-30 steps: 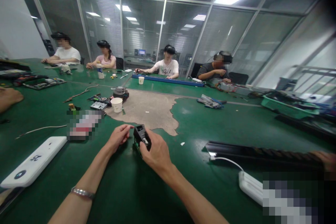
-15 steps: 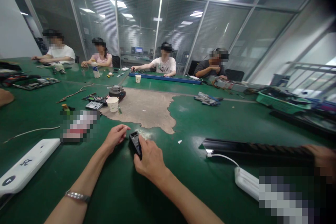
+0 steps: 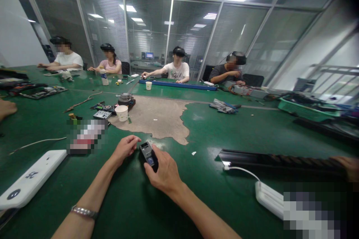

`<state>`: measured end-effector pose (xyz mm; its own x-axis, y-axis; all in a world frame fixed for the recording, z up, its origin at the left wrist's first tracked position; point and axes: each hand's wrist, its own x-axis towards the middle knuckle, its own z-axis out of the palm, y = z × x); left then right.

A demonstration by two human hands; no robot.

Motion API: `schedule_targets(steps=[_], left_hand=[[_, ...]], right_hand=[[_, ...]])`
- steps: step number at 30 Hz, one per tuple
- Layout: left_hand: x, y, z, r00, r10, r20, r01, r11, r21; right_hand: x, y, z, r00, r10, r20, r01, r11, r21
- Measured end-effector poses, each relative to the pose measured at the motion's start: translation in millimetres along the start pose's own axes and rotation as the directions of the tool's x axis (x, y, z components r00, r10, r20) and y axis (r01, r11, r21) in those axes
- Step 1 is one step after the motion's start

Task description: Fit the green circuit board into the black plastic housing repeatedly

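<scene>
My right hand (image 3: 165, 168) is closed around a small black boxy device (image 3: 147, 153), fingers on its right side and thumb at its near end. A recessed opening shows at the device's far end and a bluish patch nearer the thumb. Just left of it, my left hand (image 3: 127, 149) is closed, its fingers curled and the fingertips drawn together. Whatever those fingertips may hold is too small to make out. A silver band (image 3: 84, 212) circles my left wrist. Both hands are above the green table (image 3: 196, 198).
Ahead lies a ragged brown sheet (image 3: 157, 115) with a paper cup (image 3: 121, 113) at its left. A white power bank (image 3: 33, 179) rests at left. On the right are a black strip (image 3: 269, 158), a white corded block (image 3: 269, 199) and a green basket (image 3: 308, 109). Several people sit opposite.
My right hand has tilted the black device, so more of its upper face and the bluish patch show. My left hand has kept nearly the same pose. The whole view has shifted slightly.
</scene>
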<state>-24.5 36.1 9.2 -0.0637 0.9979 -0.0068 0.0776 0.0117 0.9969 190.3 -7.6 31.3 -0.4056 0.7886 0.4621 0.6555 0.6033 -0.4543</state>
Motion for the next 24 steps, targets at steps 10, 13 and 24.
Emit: schedule_targets(steps=[10,13,24], left_hand=[[0.0,-0.6,-0.6,1.0,-0.001,0.016,0.0,1.0,0.016],[-0.3,-0.7,-1.3,1.0,-0.004,0.02,0.004,1.0,0.022],[1.0,-2.7,-2.5,0.999,-0.019,0.028,0.018,0.999,0.039]], right_hand=[[12.9,7.8,-25.1,0.984,0.075,-0.159,-0.063,0.995,0.076],[16.2,22.3,-36.7,0.97,0.171,-0.171,-0.169,0.985,0.023],[9.5,49.7,-46.1,0.955,0.241,0.17,-0.192,0.945,-0.263]])
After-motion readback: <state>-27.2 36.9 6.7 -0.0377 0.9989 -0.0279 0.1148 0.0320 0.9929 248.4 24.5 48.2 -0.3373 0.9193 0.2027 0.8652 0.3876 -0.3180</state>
